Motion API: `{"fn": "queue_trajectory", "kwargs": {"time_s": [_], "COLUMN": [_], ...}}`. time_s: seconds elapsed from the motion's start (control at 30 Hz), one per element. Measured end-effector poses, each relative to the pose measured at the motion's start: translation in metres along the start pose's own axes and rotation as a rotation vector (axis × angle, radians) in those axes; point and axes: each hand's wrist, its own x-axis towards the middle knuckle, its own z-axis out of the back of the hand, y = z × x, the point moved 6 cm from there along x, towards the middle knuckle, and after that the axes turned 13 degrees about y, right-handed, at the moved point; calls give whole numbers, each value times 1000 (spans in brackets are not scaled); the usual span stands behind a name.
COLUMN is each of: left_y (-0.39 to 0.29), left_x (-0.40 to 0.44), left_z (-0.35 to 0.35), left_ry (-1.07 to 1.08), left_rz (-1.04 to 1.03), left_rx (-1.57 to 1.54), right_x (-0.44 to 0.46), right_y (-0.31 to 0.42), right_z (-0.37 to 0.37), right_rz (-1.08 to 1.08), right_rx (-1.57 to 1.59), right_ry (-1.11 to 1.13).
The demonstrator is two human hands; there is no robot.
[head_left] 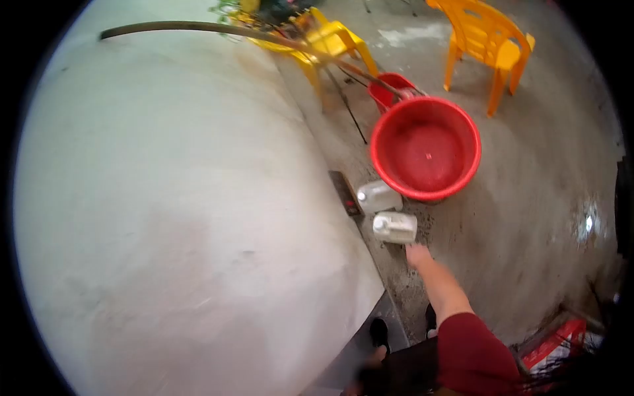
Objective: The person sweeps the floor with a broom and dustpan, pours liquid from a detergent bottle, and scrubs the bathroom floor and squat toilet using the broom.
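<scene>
Jug by hand — whitish, boxy, pale-capped.

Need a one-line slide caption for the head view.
Right hand close beside the nearer jug, with a second jug and large red tub beyond.

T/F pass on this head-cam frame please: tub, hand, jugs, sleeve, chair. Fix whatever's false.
1. The large tub is red. True.
2. The right hand is inside the tub. False: it is outside, close to the nearer white jug; whether it touches the jug is unclear.
3. A second white jug is between the nearer jug and the tub. True.
4. The sleeve on the outstretched arm is blue. False: it is maroon.
5. The chair at the upper right is green. False: it is orange-yellow.
</scene>
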Motion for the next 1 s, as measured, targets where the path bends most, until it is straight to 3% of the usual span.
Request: {"fn": "queue_trajectory", "kwargs": {"time_s": [0.1, 0.2, 0.23, 0.27, 0.3, 0.37, 0.47, 0.6, 0.7, 0.83, 0.9, 0.93, 1.0], "left_y": [-25, -33, -29, -22, -15, -3, 17, 65, 136, 219, 267, 290, 351], "left_x": [-17, -48, -61, -79, -92, -123, -153, -185, -217, -285, -328, -347, -359], "left_z": [3, 3, 0, -3, -5, -7, 4, 25, 33, 43, 46, 49, 56], "left_ry": [-39, -115, -143, -168, -187, -240, -360, -617, -911, -823, -797, -783, -885], "left_rz": [-35, -58, -61, -72, -81, -91, -143, -299, -424, -181, -15, 73, 133], "left_rx": [-25, -64, -75, -82, -76, -89, -119, -154, -145, -400, -489, -534, -644], "right_x": [-61, -127, -186, -199, -212, -264, -279, -292, -303, -299, -274, -302, -342], "right_y": [-11, -22, -4, -8, -11, 11, 44, 149, 243, 348, 390, 423, 494], "right_z": [-47, -129, -119, -152, -190, -186, -201, -188, -194, -220, -237, -237, -223], "right_rz": [151, 160, 133, 184, 392, 324, 253, 490, 634, 806, 657, 813, 780], "right_rx": [-78, -100, -90, -180, -373, -110, -3, -173, -262, -412, -534, -455, -91], "right_ry": [-89, 106, 150, 255, 343, 331, 612, 579, 548, 416, 279, 256, 320]}}
